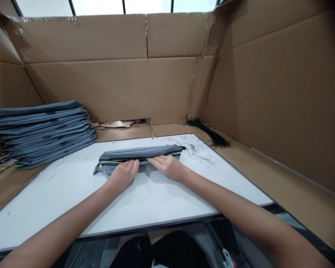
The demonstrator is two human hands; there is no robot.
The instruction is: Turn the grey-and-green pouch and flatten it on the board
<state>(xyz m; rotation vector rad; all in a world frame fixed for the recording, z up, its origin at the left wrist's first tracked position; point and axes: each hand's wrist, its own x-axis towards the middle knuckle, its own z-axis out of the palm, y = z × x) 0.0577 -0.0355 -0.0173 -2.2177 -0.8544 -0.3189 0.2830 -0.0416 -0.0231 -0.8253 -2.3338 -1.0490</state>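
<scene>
On the far half of the white, grey-veined tabletop we had a long grey-blue fabric pouch with dark green edging. Our left hand grasped its near side with curled fingers, while our right hand touched that side with straighter fingers; we could not tell whether it pinched. We saw a stack of folded blue-grey fabric pieces at the tabletop's left edge and thin black strands by its far right corner.

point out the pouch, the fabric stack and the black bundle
Long grey-blue fabric pouch [139, 152]: head view, upper panel
Blue-grey layered fabric stack [48, 134]: head view, layered side
Black thin-stranded bundle [209, 133]: head view, middle of strands
</scene>
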